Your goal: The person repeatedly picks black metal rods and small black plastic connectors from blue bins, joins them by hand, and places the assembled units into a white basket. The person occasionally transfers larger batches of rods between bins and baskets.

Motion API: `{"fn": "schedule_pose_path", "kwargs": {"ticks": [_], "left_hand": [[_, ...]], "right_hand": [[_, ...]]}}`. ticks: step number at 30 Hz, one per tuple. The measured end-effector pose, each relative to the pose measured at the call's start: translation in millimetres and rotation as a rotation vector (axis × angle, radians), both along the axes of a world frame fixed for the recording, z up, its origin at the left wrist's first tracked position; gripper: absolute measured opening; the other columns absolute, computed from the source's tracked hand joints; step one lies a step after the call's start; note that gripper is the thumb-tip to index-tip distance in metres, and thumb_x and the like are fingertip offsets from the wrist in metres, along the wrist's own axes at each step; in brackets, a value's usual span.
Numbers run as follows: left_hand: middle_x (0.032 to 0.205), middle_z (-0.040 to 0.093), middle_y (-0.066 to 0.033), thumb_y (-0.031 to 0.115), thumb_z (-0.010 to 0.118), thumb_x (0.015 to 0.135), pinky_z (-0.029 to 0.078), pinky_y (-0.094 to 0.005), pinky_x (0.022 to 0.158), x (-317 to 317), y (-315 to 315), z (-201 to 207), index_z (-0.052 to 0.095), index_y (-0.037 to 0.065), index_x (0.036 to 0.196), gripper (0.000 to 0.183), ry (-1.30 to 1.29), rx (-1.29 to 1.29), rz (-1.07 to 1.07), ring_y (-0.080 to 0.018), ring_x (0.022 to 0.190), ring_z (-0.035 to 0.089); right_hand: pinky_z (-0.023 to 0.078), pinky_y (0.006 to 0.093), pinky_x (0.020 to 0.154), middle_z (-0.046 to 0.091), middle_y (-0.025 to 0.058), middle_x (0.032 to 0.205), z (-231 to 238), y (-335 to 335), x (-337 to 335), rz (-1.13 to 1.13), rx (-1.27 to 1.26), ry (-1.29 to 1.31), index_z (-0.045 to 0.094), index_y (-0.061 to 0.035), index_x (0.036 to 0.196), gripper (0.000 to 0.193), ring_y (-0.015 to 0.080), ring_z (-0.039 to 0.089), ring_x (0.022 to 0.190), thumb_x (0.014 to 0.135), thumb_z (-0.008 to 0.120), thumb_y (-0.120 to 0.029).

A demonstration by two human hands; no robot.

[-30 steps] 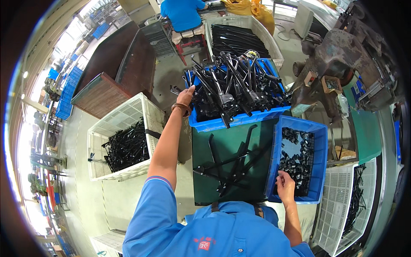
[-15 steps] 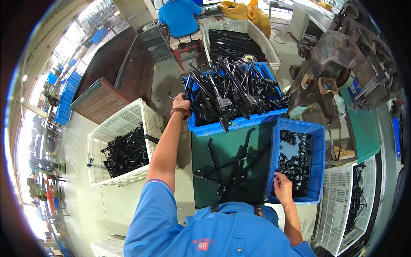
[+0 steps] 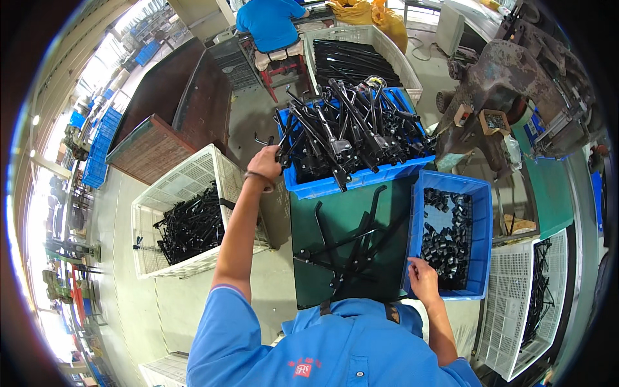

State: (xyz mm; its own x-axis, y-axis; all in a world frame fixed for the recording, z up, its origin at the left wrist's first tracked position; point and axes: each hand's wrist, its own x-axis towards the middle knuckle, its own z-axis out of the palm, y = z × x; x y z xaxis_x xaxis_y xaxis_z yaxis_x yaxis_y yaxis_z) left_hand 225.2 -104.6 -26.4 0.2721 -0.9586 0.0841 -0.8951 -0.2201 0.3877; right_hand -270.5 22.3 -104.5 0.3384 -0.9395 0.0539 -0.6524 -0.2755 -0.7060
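My left hand [image 3: 264, 164] is at the left side of a blue bin [image 3: 361, 182] heaped with black metal stand-like parts [image 3: 348, 132]. Its fingers are closed round a black metal part [image 3: 262, 140], whose bent end sticks out above the knuckles. My right hand [image 3: 423, 280] hangs by the near left rim of a second blue bin [image 3: 478, 251], which holds small black caps or sleeves [image 3: 445, 253]. Those fingers are curled together, and what they hold, if anything, is hidden. Between the hands, several long black legs [image 3: 348, 248] lie crossed on a green tabletop [image 3: 309, 222].
A white crate [image 3: 145, 222] of black parts stands left, another white crate [image 3: 506, 316] at right. Beyond the heaped bin is a white crate [image 3: 412, 71] of black tubes. A person in blue [image 3: 269, 26] sits at the back. A worn machine [image 3: 516, 84] stands right.
My left hand has drawn slightly left and nearer, away from the heaped bin, with the black part in it. My right hand has shifted a little left, toward the small-parts bin's rim.
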Motion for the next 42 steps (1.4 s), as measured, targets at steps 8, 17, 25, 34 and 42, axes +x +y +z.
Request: {"fn": "schedule_pose_path", "kwargs": {"ticks": [8,17,25,34,42], "left_hand": [[0.132,0.049,-0.0185,0.018,0.075,0.069,0.036,-0.0379,0.105,-2,-25,-25,0.053,0.001,0.123,0.061,0.009,-0.288,0.104,-0.0333,0.124,0.044],[0.125,0.05,-0.0213,0.033,0.079,0.065,0.039,-0.0457,0.097,-130,134,-136,0.042,0.004,0.133,0.082,0.048,-0.132,-0.336,-0.0376,0.116,0.048],[0.111,0.054,-0.0146,0.036,0.08,0.056,0.046,-0.0437,0.085,-151,182,-205,0.04,0.009,0.132,0.091,-0.174,0.461,-0.398,-0.0333,0.103,0.055],[0.086,0.065,-0.0126,0.014,0.061,0.076,0.051,-0.0335,0.065,-107,198,-83,0.051,-0.001,0.118,0.046,0.937,0.526,-0.096,-0.0223,0.068,0.063],[0.077,0.063,-0.0192,0.033,0.063,0.084,0.049,-0.0275,0.046,-147,205,-1,0.047,0.001,0.1,0.039,1.696,0.767,-0.252,-0.0195,0.051,0.06]], "right_hand": [[0.05,0.0397,0.063,0.062,0.0152,0.085,7,8,-2,-0.015,0.015,-0.016,0.061,-0.0051,0.102,0.021,0.0332,0.062,0.072,0.082,0.06,-0.002],[0.05,0.0413,0.065,0.064,0.0148,0.091,-7,-13,-54,-0.29,-0.139,0.085,0.061,-0.0066,0.1,0.016,0.0352,0.062,0.076,0.083,0.058,-0.006],[0.051,0.0423,0.072,0.063,0.0149,0.094,-89,-117,-95,-0.225,-0.137,0.395,0.059,-0.0055,0.098,0.02,0.034,0.062,0.085,0.08,0.061,-0.013],[0.05,0.0378,0.072,0.066,0.0125,0.088,-133,-156,-72,-0.054,-0.121,0.657,0.06,-0.0058,0.092,0.024,0.0277,0.063,0.082,0.073,0.068,-0.017],[0.045,0.0302,0.081,0.061,0.0096,0.097,23,-104,-28,-0.165,0.641,-1.179,0.054,-0.0046,0.12,0.037,0.0165,0.057,0.085,0.083,0.053,-0.003]]}}
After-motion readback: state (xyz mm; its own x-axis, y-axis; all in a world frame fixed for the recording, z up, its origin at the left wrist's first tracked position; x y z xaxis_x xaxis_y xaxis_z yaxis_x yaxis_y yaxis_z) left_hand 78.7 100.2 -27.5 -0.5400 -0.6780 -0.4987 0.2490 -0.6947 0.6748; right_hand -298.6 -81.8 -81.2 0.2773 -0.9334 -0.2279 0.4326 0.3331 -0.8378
